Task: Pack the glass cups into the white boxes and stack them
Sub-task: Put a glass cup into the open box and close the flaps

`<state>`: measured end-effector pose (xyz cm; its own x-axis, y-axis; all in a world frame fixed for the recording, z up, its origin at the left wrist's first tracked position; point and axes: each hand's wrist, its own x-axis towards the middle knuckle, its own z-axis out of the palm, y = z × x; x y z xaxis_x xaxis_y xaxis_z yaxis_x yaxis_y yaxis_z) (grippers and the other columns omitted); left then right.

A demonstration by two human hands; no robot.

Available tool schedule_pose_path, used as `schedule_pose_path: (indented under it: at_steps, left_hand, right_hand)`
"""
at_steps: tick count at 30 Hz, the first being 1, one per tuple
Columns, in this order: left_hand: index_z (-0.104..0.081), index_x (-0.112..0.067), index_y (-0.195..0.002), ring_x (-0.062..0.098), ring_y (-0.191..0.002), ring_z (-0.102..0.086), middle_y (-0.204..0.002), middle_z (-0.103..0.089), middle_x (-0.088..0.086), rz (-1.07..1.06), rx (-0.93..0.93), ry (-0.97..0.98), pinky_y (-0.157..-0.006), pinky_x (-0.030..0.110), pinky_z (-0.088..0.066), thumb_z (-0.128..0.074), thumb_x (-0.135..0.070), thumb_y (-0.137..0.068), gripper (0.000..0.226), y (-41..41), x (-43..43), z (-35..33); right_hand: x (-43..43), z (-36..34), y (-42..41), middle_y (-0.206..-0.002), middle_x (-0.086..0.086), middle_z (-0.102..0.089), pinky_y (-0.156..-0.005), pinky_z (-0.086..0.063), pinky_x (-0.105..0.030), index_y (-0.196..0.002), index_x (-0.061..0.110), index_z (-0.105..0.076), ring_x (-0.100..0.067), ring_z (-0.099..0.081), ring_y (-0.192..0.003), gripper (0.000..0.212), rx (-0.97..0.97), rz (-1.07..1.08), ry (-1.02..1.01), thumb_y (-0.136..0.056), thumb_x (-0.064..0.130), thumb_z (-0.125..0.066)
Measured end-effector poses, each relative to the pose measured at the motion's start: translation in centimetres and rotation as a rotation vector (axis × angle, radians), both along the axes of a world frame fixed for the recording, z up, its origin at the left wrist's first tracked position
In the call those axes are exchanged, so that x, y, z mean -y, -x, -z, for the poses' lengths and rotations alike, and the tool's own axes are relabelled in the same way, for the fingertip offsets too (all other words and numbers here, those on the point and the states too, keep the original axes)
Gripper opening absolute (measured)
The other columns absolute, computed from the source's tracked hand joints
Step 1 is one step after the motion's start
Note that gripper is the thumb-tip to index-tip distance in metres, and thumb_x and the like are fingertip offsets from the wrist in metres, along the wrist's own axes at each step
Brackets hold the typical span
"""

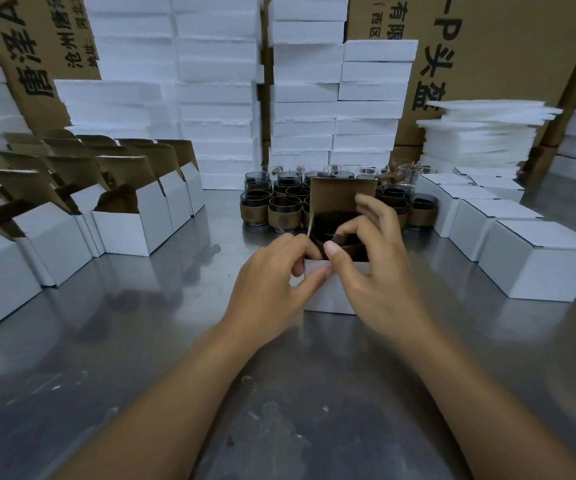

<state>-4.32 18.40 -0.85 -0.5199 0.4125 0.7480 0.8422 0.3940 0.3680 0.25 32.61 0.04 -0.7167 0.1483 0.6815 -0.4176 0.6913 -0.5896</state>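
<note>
A small white box (328,296) stands open in the middle of the steel table, its brown lid flap (342,194) upright at the back. Inside it sits a glass cup with a brown sleeve (335,230). My left hand (272,282) pinches the box's left side flap at the front left corner. My right hand (373,268) grips the box's front right edge, thumb over the rim and fingers curled above the cup. Behind the box stand several more glass cups (279,206) with brown sleeves.
Open empty white boxes (130,230) stand in rows at the left. Closed white boxes (536,261) line the right side. White foam blocks (217,98) are stacked at the back, foam sheets (480,133) at the back right, brown cartons behind.
</note>
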Motion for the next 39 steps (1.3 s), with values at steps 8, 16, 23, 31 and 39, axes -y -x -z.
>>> schedule_pose_path:
  at_steps: [8, 16, 23, 31, 39]
  left_hand:
    - [-0.058, -0.019, -0.086, 0.011, -0.067, -0.046, -0.073, -0.050, -0.007, 0.000, -0.007, 0.006, -0.058, 0.029, -0.043, -0.064, -0.029, -0.086, 0.011, 0.2, 0.1, 0.2]
    - [-0.038, -0.055, -0.108, 0.013, -0.071, -0.059, -0.078, -0.054, -0.007, 0.049, 0.369, -0.383, -0.064, 0.022, -0.049, -0.050, -0.038, -0.091, 0.027, 0.5, -0.2, -0.5]
    - [-0.034, -0.036, -0.135, -0.002, -0.087, -0.058, -0.100, -0.058, -0.007, 0.074, 0.813, -0.337, -0.085, 0.024, -0.045, -0.050, -0.042, -0.092, 0.046, 1.0, -0.8, -0.3]
    - [-0.039, -0.056, -0.113, -0.004, -0.098, -0.053, -0.112, -0.052, -0.009, 0.176, 0.805, -0.337, -0.076, 0.015, -0.038, -0.053, -0.023, -0.090, 0.043, 0.8, -0.5, -0.6]
    - [-0.057, -0.038, -0.100, -0.006, -0.098, -0.057, -0.106, -0.060, -0.012, 0.206, 0.756, -0.380, -0.073, 0.003, -0.042, -0.050, -0.016, -0.093, 0.024, 0.8, -0.6, -0.7]
  right_hand:
    - [-0.5, 0.5, 0.3, -0.149, 0.002, -0.034, -0.110, -0.024, -0.040, -0.076, 0.019, -0.059, -0.017, -0.025, -0.139, 0.031, 0.062, 0.077, -0.251, -0.094, 0.035, -0.039]
    - [0.0, -0.5, 0.6, -0.131, 0.006, -0.049, -0.106, -0.036, -0.026, -0.120, 0.031, -0.049, -0.003, -0.045, -0.120, 0.026, -0.034, 0.085, 0.462, -0.096, 0.022, -0.047]
    - [-0.3, -0.4, 1.1, -0.121, 0.008, -0.061, -0.064, -0.044, -0.005, -0.140, 0.023, -0.038, 0.010, -0.057, -0.089, 0.052, 0.325, -0.039, 0.664, -0.092, 0.017, -0.057]
    - [-0.8, -0.2, 1.4, -0.087, 0.016, -0.070, -0.071, -0.053, -0.021, -0.101, 0.041, -0.054, -0.004, -0.066, -0.087, 0.038, 0.302, -0.136, 0.640, -0.089, 0.004, -0.057]
    - [-0.7, -1.0, 1.1, -0.103, -0.002, -0.067, -0.054, -0.046, -0.018, -0.082, 0.026, -0.066, -0.008, -0.064, -0.077, 0.025, 0.351, -0.135, 0.881, -0.096, 0.026, -0.045]
